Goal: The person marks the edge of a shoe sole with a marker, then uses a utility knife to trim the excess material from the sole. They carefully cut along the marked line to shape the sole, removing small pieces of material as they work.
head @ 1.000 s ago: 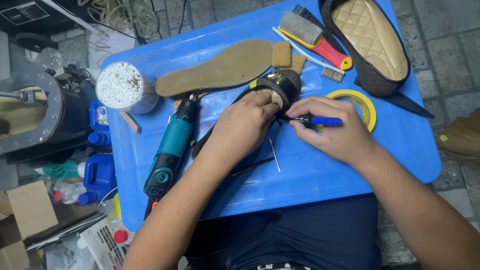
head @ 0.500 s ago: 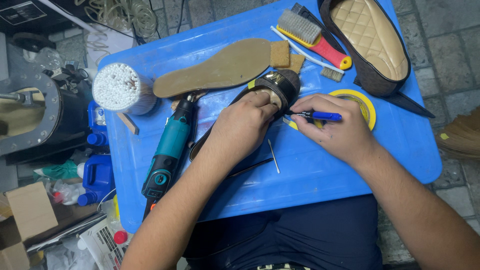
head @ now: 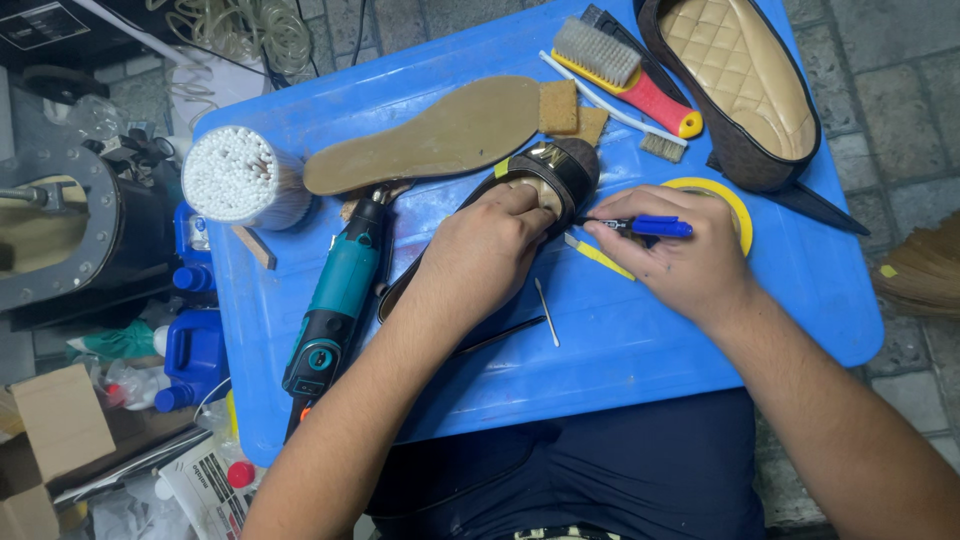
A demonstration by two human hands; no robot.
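My left hand [head: 485, 255] presses down on a dark brown shoe [head: 565, 172] with a tan insole, which lies on the blue lid [head: 620, 350] across my lap. My right hand [head: 690, 255] grips a blue marker [head: 645, 226] whose tip touches the shoe's toe end. A yellow tape roll [head: 735, 200] lies under and behind my right hand. A thin metal pin [head: 545, 312] and a yellow strip [head: 600, 257] lie on the lid between my hands.
A teal rotary tool [head: 335, 300], a tan insole [head: 430, 135], a tub of cotton swabs [head: 235, 175], sponges [head: 570, 110], a red-handled brush [head: 630, 75] and a second shoe [head: 740, 85] lie on the lid. Blue bottles [head: 195, 345] and cardboard boxes [head: 50, 430] crowd the floor at left.
My hands and the shoe have stayed nearly in place. The marker tip has shifted slightly along the toe.
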